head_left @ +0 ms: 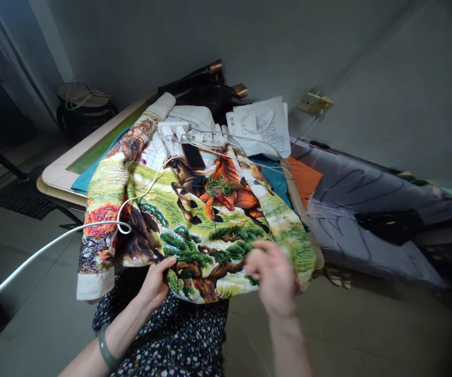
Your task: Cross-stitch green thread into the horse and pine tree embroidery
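Observation:
A cross-stitch canvas (pixel 226 280) with horses, green trees and grass lies across a small table and hangs over its front edge towards my lap. My left hand (pixel 157 283) grips its lower edge, thumb on top and fingers hidden beneath. Over the lower right part hovers my right hand (pixel 273 277), blurred, its fingers curled together as in a pinch. What it holds is too small and smeared to make out. A tangle of green thread (pixel 218 185) rests on the orange horse. The canvas's left side is a thick roll (pixel 106 209).
A phone (pixel 193 156) lies on the canvas below a white power strip (pixel 173 127) with plugged-in chargers. One white cable (pixel 53 238) loops across the left side. Papers (pixel 265 125) and a dark bag (pixel 198 84) sit behind; a wall socket (pixel 315 102) is at right.

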Demonstrator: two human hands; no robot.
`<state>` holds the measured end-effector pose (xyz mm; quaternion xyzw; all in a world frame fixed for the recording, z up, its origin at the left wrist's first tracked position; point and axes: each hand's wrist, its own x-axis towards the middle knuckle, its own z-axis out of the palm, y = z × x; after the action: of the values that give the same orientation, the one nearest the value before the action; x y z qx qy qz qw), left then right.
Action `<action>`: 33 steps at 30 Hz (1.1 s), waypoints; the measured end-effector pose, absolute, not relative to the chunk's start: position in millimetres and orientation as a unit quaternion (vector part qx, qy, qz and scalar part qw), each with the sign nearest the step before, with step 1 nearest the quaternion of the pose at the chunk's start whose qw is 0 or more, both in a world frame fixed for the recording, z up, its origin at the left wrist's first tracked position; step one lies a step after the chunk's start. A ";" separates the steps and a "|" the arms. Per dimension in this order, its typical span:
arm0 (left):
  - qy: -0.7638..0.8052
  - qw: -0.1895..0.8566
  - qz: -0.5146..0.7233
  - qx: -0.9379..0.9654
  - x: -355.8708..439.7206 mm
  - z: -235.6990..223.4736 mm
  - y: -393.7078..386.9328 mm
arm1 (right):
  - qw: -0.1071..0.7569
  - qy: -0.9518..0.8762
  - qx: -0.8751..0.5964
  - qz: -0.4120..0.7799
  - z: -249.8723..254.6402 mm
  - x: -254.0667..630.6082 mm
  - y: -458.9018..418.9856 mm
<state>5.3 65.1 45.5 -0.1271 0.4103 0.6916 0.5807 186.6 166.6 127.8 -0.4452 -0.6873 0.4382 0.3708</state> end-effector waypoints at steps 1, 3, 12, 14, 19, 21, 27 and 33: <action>0.410 0.581 0.692 -0.127 5.4 46.2 65.5 | 0.344 -0.695 -0.432 0.461 122.4 176.0 162.0; 0.413 0.579 0.693 -0.118 5.6 48.1 66.2 | 0.270 -0.725 -0.392 0.498 109.4 153.5 151.1; 0.433 0.561 0.697 -0.108 7.0 49.4 65.4 | 0.210 -0.830 -0.356 0.376 90.8 122.3 138.5; 0.429 0.560 0.700 -0.112 7.1 47.6 65.0 | 0.212 -0.837 -0.348 0.365 91.1 124.1 139.2; 0.417 0.562 0.704 -0.119 7.3 44.7 64.6 | 0.216 -0.843 -0.341 0.355 88.8 124.4 139.3; 0.414 0.564 0.704 -0.122 7.4 44.5 64.6 | 0.215 -0.845 -0.341 0.352 88.7 123.5 139.6; 0.404 0.571 0.704 -0.127 7.0 46.7 64.7 | 0.194 -0.851 -0.357 0.332 92.3 122.4 139.9; 0.406 0.572 0.699 -0.137 7.4 51.0 65.0 | 0.222 -0.856 -0.362 0.295 92.4 123.5 139.1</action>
<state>7.4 65.0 51.0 -0.1366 0.4058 0.6992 0.5725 123.5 139.1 92.4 -0.3625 -0.8558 0.2946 0.2224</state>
